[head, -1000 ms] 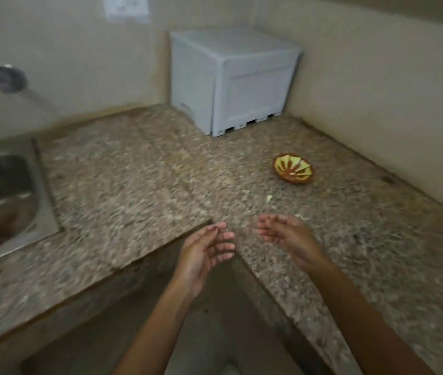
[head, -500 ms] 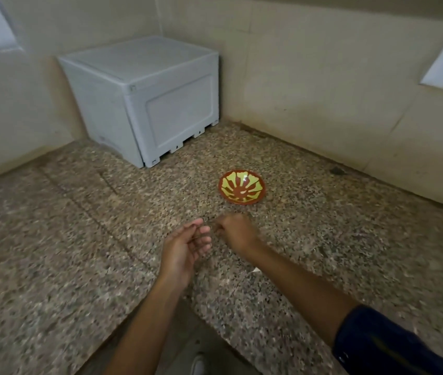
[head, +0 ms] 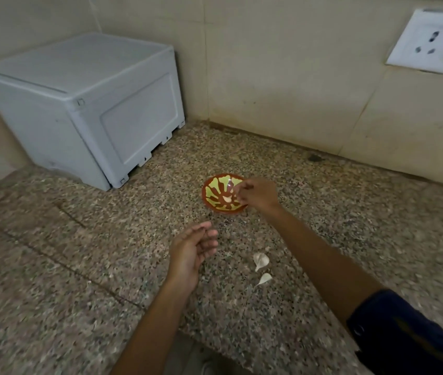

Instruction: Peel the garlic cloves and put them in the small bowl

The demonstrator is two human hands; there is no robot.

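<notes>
The small red bowl with a yellow-green pattern sits on the speckled stone counter. A pale garlic clove lies inside it. My right hand hovers over the bowl's right side, its bunched fingertips right beside the clove; whether they still pinch it is unclear. My left hand floats below and left of the bowl, palm turned in, fingers relaxed, holding nothing. Two pale garlic pieces lie on the counter between my forearms; I cannot tell whether they are cloves or skins.
A grey plastic box stands in the back left corner against the wall. A white wall socket is at the upper right. The counter's inner edge runs under my forearms, with the floor below.
The view swung from the sink side toward the corner. My right hand moved from beside my left hand up over the bowl, where a clove now lies. My left hand stayed low.
</notes>
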